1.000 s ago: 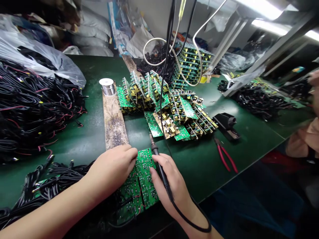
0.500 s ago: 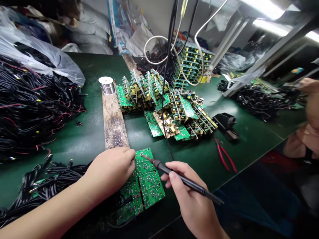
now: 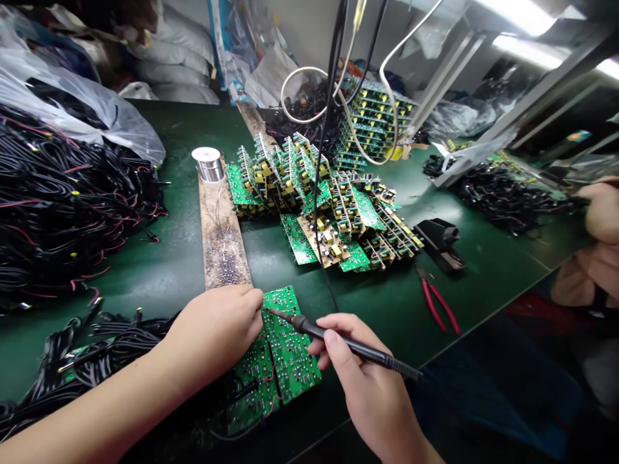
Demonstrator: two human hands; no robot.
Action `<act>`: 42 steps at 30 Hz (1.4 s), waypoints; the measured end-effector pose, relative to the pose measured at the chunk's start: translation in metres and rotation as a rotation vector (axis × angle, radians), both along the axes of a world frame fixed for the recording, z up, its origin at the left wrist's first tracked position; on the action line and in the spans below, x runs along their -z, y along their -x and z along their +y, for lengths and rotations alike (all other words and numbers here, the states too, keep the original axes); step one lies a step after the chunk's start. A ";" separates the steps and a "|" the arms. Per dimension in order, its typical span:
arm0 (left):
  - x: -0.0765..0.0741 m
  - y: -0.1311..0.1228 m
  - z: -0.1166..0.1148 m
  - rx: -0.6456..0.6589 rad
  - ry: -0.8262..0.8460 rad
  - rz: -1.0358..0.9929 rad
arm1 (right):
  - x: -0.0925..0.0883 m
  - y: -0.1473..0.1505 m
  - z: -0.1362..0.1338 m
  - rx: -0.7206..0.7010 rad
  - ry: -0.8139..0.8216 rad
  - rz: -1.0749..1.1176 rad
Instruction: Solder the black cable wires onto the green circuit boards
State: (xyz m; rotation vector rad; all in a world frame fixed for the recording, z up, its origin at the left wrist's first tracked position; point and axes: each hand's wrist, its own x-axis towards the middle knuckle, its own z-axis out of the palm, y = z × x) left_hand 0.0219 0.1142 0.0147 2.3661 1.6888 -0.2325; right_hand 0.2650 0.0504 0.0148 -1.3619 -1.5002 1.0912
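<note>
In my right hand (image 3: 370,374) is a black soldering iron (image 3: 345,343), held like a pen. Its tip points left and reaches the upper part of a green circuit board (image 3: 293,348), close to my other hand's fingers. My left hand (image 3: 225,325) is closed over the board's upper left, fingers curled down; what they pinch is hidden beneath the hand. Red wire ends lie across the lower part of the boards. Beside my left forearm, black cables (image 3: 120,345) with barrel plugs lie bundled on the bench.
A solder spool (image 3: 209,166) stands on a scorched wooden strip (image 3: 225,248). Stacked circuit boards (image 3: 333,219) fill the middle, and pliers (image 3: 438,303) lie by a black iron stand (image 3: 440,243). A cable heap (image 3: 72,212) sits left. Another person's arm (image 3: 602,212) is at right.
The soldering iron and my right hand have shifted slightly left, bringing the tip nearer my left fingers. My left hand stays in place. The other person's hand at right has moved down.
</note>
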 end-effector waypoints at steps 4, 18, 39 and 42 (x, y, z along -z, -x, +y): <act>-0.001 0.000 0.000 0.007 0.009 0.007 | -0.001 0.000 0.001 -0.006 0.002 -0.020; 0.000 -0.001 0.000 0.015 -0.010 -0.006 | -0.007 0.001 0.000 -0.018 -0.106 -0.108; -0.011 0.008 0.002 -0.059 0.025 -0.124 | 0.076 -0.005 -0.033 0.086 -0.720 -0.469; -0.036 0.039 0.007 -0.179 -0.008 -0.196 | 0.079 -0.005 -0.031 0.110 -0.752 -0.499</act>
